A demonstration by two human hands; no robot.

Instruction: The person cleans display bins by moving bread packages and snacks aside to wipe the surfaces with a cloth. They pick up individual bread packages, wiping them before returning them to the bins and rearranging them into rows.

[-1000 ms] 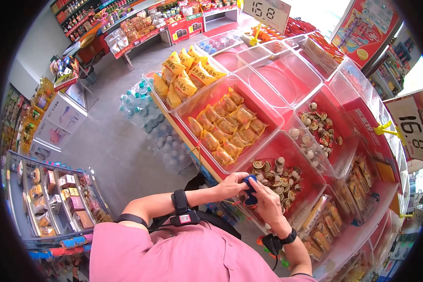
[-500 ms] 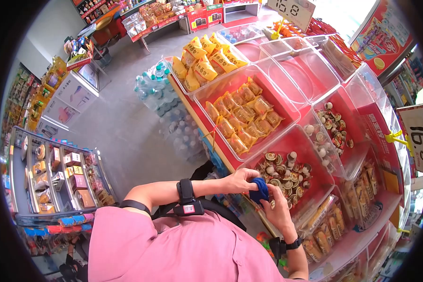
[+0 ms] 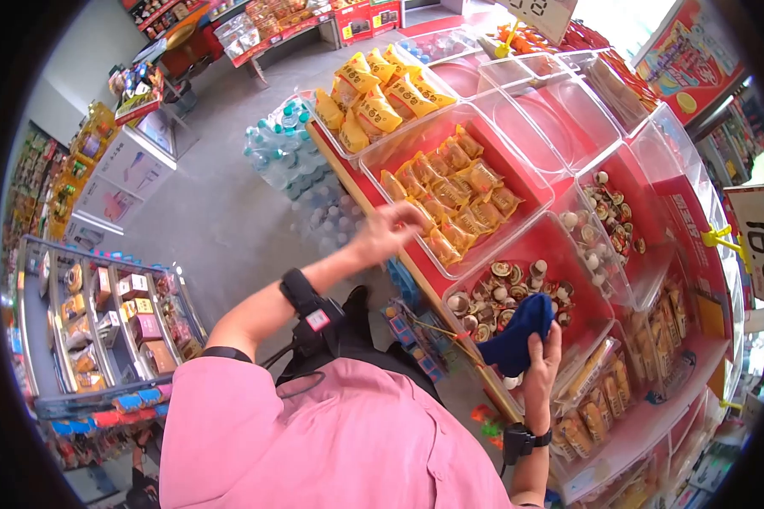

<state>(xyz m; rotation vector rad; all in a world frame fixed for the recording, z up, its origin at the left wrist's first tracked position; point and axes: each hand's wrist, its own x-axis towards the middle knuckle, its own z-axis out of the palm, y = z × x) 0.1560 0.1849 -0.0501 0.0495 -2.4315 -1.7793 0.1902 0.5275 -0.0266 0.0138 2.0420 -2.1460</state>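
Note:
A dark blue cloth [image 3: 522, 332] droops from my right hand [image 3: 542, 360], whose thumb and fingers are closed on its right side. It overlaps the bin of small round caramel-and-white pieces [image 3: 497, 299], some of which show around it. My left hand [image 3: 390, 231] holds nothing, with its fingers loosely bent and apart. It is over the front left edge of the clear bin [image 3: 535, 199] of yellow-wrapped snack packs [image 3: 454, 191]. Black straps with small devices are on both my wrists.
Larger yellow bags [image 3: 378, 102] fill a bin farther back. Long packaged pastries [image 3: 598, 407] line the bins at right. Shrink-wrapped water bottles [image 3: 284, 148] stand on the floor left of the counter. A tiered shelf of boxes [image 3: 136, 310] stands at far left. A price sign [image 3: 751, 233] sticks out at right.
My left hand has let go of the bunched blue cloth and moved up and away, toward the snack packs. The cloth now hangs more spread out from my right hand.

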